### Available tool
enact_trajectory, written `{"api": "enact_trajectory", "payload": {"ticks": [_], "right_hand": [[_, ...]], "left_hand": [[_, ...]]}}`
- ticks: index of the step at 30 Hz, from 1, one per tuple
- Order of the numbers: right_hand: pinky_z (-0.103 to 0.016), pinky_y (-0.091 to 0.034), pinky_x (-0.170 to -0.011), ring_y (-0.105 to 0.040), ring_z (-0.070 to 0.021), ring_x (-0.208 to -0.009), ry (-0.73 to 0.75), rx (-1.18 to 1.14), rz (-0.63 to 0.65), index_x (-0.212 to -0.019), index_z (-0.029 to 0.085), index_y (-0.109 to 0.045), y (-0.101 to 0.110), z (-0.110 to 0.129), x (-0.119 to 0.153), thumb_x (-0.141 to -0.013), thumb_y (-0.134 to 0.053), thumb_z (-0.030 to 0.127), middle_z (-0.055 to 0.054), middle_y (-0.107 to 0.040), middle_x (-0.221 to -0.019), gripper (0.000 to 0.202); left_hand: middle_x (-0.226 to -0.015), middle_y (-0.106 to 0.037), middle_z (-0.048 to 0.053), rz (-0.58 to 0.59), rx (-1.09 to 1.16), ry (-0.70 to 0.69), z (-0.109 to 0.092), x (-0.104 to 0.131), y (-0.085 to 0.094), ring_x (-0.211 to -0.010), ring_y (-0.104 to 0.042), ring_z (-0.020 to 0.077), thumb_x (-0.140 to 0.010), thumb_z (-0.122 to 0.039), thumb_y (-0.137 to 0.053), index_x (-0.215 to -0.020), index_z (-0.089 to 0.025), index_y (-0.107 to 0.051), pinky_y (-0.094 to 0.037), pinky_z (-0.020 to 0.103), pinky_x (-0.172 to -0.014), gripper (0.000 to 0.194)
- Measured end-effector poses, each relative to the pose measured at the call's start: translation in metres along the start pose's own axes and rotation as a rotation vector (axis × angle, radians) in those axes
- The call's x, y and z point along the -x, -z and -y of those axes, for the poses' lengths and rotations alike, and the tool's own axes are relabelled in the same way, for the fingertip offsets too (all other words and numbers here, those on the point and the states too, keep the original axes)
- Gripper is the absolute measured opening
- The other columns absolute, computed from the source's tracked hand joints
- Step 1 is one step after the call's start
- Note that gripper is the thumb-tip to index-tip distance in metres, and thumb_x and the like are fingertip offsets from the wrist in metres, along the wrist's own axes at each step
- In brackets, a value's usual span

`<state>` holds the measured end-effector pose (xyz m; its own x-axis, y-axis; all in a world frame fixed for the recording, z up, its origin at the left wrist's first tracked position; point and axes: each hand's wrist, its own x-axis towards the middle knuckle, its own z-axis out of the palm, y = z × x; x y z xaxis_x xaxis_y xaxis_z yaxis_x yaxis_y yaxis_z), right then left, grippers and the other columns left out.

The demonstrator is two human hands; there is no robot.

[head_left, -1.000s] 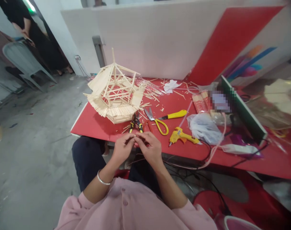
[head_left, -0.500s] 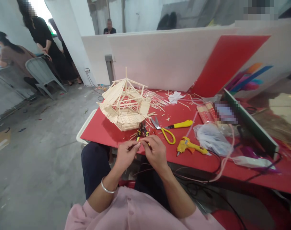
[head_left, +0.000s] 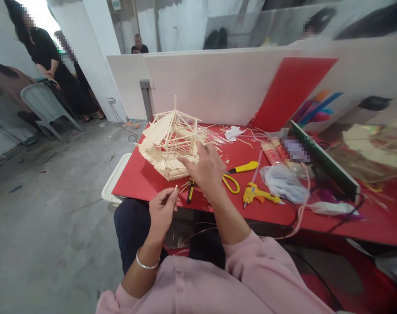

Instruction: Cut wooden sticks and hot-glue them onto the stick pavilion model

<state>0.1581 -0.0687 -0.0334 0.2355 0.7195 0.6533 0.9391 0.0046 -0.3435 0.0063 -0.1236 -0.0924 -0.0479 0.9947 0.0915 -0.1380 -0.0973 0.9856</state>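
Observation:
A pavilion-like model of pale wooden sticks (head_left: pixel 168 161) stands on the red table, its open roof frame topped by an upright stick. My left hand (head_left: pixel 163 209), with a bracelet on the wrist, pinches a short pale stick (head_left: pixel 176 188) near the table's front edge. Over the right side of the model reaches my right hand (head_left: pixel 208 169), thumb and fingers apart, with nothing visible in it. Black-and-yellow pliers (head_left: pixel 191 191) lie partly covered below it. Beside that hand show the yellow handles of scissors (head_left: pixel 231 183).
To the right lie a yellow-handled cutter (head_left: pixel 246 167), a yellow glue gun (head_left: pixel 260 195) with its cable, and a plastic bag (head_left: pixel 283 183). A green-faced board (head_left: pixel 325 161) stands further right. White panels (head_left: pixel 198 87) rise behind the table (head_left: pixel 129 179). People are at the left and back.
My hands have separated. The right hand has moved up and forward to the model and opened, while the left stays low with the short stick. The camera view has shifted slightly.

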Motion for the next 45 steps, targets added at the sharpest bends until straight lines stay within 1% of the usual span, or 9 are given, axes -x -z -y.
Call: {"api": "enact_trajectory", "payload": {"ticks": [3, 8, 13, 18, 22, 27, 32, 38, 45], "right_hand": [[-0.033, -0.041, -0.072, -0.060, -0.0267, -0.095, -0.012, 0.080, 0.045, -0.120, 0.016, -0.066, -0.015, 0.011, -0.021, -0.090, -0.053, 0.061, -0.015, -0.065, -0.109, 0.056], [-0.032, -0.043, -0.081, -0.062, -0.0212, -0.093, 0.115, -0.099, 0.041, -0.102, 0.022, -0.074, -0.024, 0.028, -0.020, -0.098, -0.049, 0.039, -0.008, -0.074, -0.099, 0.031], [-0.027, -0.045, -0.080, -0.066, -0.0152, -0.085, 0.240, -0.396, 0.062, -0.093, 0.026, -0.076, 0.001, 0.019, 0.033, -0.096, -0.055, 0.039, -0.002, -0.076, -0.087, 0.024], [-0.026, -0.036, -0.055, -0.059, -0.0126, -0.059, 0.170, -0.318, 0.391, -0.060, 0.023, -0.068, 0.016, -0.027, 0.102, -0.088, -0.062, 0.055, 0.000, -0.067, -0.060, 0.043], [-0.024, -0.039, -0.060, -0.063, -0.0131, -0.067, 0.162, -0.333, 0.547, -0.074, 0.023, -0.073, 0.026, -0.055, 0.121, -0.089, -0.060, 0.054, -0.001, -0.071, -0.070, 0.037], [-0.026, -0.043, -0.066, -0.063, -0.0145, -0.073, 0.217, -0.402, 0.452, -0.084, 0.023, -0.074, 0.040, -0.057, 0.096, -0.095, -0.057, 0.041, -0.003, -0.072, -0.078, 0.027], [-0.028, -0.047, -0.072, -0.065, -0.0156, -0.076, 0.362, -0.526, 0.403, -0.087, 0.023, -0.074, 0.048, -0.042, 0.050, -0.094, -0.058, 0.036, -0.003, -0.074, -0.081, 0.022], [-0.031, -0.049, -0.073, -0.066, -0.0170, -0.077, 0.461, -0.522, 0.301, -0.088, 0.024, -0.075, 0.053, -0.021, 0.006, -0.094, -0.058, 0.038, -0.003, -0.074, -0.080, 0.023], [-0.030, -0.049, -0.072, -0.065, -0.0158, -0.077, 0.483, -0.487, 0.356, -0.092, 0.024, -0.075, 0.057, -0.031, 0.007, -0.094, -0.058, 0.036, -0.003, -0.075, -0.082, 0.021]], "left_hand": [[-0.061, -0.065, -0.001, -0.011, 0.001, -0.012, 0.000, 0.002, 0.007, -0.043, -0.051, 0.0057, -0.080, -0.039, -0.074, -0.086, -0.017, -0.076, -0.042, 0.017, -0.043, 0.024], [-0.064, -0.065, -0.001, -0.054, -0.007, -0.007, -0.002, 0.004, 0.017, -0.044, -0.050, 0.0049, -0.083, -0.041, -0.072, -0.089, -0.017, -0.075, -0.041, 0.016, -0.043, 0.025], [-0.063, -0.063, -0.001, -0.068, -0.006, 0.022, -0.006, 0.005, 0.021, -0.045, -0.048, 0.0056, -0.083, -0.041, -0.072, -0.089, -0.018, -0.074, -0.036, 0.017, -0.041, 0.024], [-0.068, -0.060, -0.002, -0.033, -0.107, -0.061, -0.004, 0.002, 0.012, -0.050, -0.048, 0.0056, -0.084, -0.036, -0.071, -0.082, -0.019, -0.074, -0.041, 0.019, -0.048, 0.017], [-0.060, -0.059, -0.004, -0.018, -0.050, -0.025, -0.009, -0.009, -0.001, -0.045, -0.047, 0.0053, -0.078, -0.034, -0.076, -0.086, -0.018, -0.075, -0.038, 0.019, -0.044, 0.018], [-0.058, -0.061, -0.002, -0.007, 0.233, 0.126, -0.056, -0.046, -0.005, -0.043, -0.047, 0.0048, -0.063, -0.027, -0.084, -0.076, -0.015, -0.068, -0.032, 0.016, -0.036, 0.024], [-0.058, -0.052, -0.004, 0.208, 0.348, 0.360, -0.101, -0.090, 0.003, -0.045, -0.045, 0.0020, -0.064, -0.007, -0.079, -0.069, -0.012, -0.062, -0.029, 0.012, -0.035, 0.019], [-0.059, -0.052, -0.004, 0.219, 0.369, 0.410, -0.100, -0.117, 0.007, -0.044, -0.042, 0.0007, -0.069, -0.002, -0.073, -0.066, -0.012, -0.059, -0.030, 0.011, -0.036, 0.017], [-0.054, -0.050, -0.004, 0.244, 0.346, 0.453, -0.097, -0.129, 0.006, -0.041, -0.039, 0.0000, -0.069, 0.000, -0.072, -0.063, -0.012, -0.058, -0.028, 0.011, -0.035, 0.019]]}}
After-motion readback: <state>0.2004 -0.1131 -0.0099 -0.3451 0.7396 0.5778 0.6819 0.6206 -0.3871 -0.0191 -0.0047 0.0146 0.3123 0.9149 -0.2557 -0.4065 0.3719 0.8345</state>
